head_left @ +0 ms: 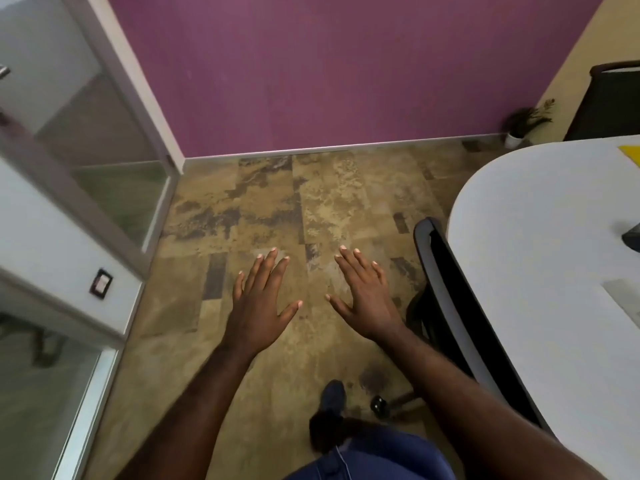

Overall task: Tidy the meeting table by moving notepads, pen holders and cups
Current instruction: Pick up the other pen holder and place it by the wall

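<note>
**A:** Both hands are out flat over the mottled brown tile floor, left hand (261, 303) and right hand (365, 299), fingers spread, each grip released, holding nothing. Looks like tidying hasn't started?

**B:** Yeah. The rounded white bench (540, 244) sits off to the right; no notepads, pen holders or cups clearly visible, just a yellow corner (631, 154) at the edge. They'd need to turn right, and the black office chair (446, 271) is tucked in the way.

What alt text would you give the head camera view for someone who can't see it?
Two empty hands, left hand and right hand, are held out flat with fingers spread above a mottled brown floor. A white table curves in at the right with a dark chair tucked against it. A purple wall is ahead.
</note>
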A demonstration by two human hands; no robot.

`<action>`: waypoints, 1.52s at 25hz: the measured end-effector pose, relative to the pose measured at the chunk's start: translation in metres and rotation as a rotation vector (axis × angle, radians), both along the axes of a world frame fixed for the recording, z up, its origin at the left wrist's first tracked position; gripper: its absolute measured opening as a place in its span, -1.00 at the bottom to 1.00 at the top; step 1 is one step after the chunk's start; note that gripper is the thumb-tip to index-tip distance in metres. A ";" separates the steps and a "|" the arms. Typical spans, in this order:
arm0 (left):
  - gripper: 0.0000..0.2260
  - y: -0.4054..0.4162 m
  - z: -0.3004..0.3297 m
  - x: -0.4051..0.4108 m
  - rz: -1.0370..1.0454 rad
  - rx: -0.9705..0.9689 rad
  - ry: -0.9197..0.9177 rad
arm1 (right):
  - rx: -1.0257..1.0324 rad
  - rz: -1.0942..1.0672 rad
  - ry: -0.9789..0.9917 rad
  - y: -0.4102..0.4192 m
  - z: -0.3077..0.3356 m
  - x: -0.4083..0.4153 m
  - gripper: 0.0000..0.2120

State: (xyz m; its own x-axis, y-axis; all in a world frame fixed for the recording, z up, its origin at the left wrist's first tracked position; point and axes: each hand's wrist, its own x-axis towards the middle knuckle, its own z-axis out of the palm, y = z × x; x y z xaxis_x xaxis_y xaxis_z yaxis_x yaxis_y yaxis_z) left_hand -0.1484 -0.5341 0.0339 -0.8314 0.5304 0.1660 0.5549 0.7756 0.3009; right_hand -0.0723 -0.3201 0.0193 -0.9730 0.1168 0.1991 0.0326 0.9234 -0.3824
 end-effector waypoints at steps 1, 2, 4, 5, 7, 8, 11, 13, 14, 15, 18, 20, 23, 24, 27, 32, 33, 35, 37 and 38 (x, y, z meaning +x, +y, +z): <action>-0.30 0.012 -0.001 -0.026 -0.021 0.000 0.010 | 0.011 -0.023 0.012 0.010 -0.001 -0.021 -0.30; -0.30 0.024 -0.002 -0.050 -0.040 0.000 0.016 | 0.021 -0.042 0.024 0.020 -0.003 -0.041 -0.30; -0.29 0.053 -0.004 -0.098 -0.078 0.000 0.002 | 0.017 -0.094 0.044 0.044 -0.005 -0.084 -0.30; -0.29 0.067 -0.003 -0.121 -0.099 0.005 0.002 | 0.008 -0.121 0.052 0.058 -0.004 -0.104 -0.30; -0.29 0.094 0.001 -0.162 -0.135 0.007 0.006 | 0.003 -0.155 0.046 0.084 -0.001 -0.141 -0.30; -0.29 0.110 0.004 -0.185 -0.147 0.007 0.011 | 0.012 -0.167 0.040 0.099 0.002 -0.161 -0.30; -0.29 0.158 0.009 -0.241 -0.187 0.022 0.004 | 0.025 -0.216 0.044 0.139 0.010 -0.203 -0.31; -0.28 0.196 0.010 -0.272 -0.254 0.017 -0.005 | 0.044 -0.280 0.050 0.170 0.012 -0.220 -0.30; -0.28 0.217 0.010 -0.286 -0.293 0.020 -0.015 | 0.049 -0.322 0.050 0.185 0.012 -0.226 -0.30; -0.29 0.239 0.010 -0.300 -0.334 0.030 -0.022 | 0.049 -0.366 0.050 0.200 0.013 -0.231 -0.31; -0.29 0.309 0.006 -0.344 -0.478 0.033 -0.039 | 0.040 -0.523 0.031 0.247 0.008 -0.248 -0.32; -0.29 0.355 0.001 -0.371 -0.575 0.030 -0.062 | 0.036 -0.613 0.004 0.276 0.003 -0.258 -0.32; -0.29 0.421 -0.003 -0.410 -0.737 0.029 -0.083 | 0.009 -0.788 -0.025 0.312 -0.002 -0.275 -0.32; -0.28 0.442 -0.003 -0.423 -0.791 0.026 -0.088 | -0.005 -0.846 -0.029 0.321 -0.002 -0.280 -0.32; -0.28 0.507 0.003 -0.453 -0.942 0.019 -0.070 | -0.004 -1.008 -0.033 0.345 -0.004 -0.292 -0.33; -0.29 0.604 0.006 -0.470 -1.150 0.023 -0.100 | -0.039 -1.237 -0.047 0.389 -0.012 -0.297 -0.35; -0.29 0.625 0.004 -0.473 -1.185 0.016 -0.093 | -0.047 -1.276 -0.049 0.403 -0.015 -0.299 -0.35; -0.29 0.666 -0.002 -0.477 -1.224 -0.004 -0.078 | -0.053 -1.333 -0.045 0.433 -0.022 -0.302 -0.35; -0.29 0.705 -0.008 -0.481 -1.259 -0.026 -0.089 | -0.053 -1.371 -0.044 0.466 -0.030 -0.305 -0.34; -0.29 0.727 -0.011 -0.482 -1.273 -0.041 -0.094 | -0.061 -1.390 -0.048 0.485 -0.034 -0.307 -0.34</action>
State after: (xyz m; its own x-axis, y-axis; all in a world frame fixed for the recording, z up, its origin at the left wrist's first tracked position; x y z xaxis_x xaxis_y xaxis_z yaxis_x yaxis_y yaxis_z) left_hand -0.6307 0.1928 0.0230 0.2581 0.9610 0.0990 0.8879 -0.2763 0.3678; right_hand -0.3789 0.1653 -0.0149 -0.0588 0.9899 0.1287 0.9134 0.1054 -0.3932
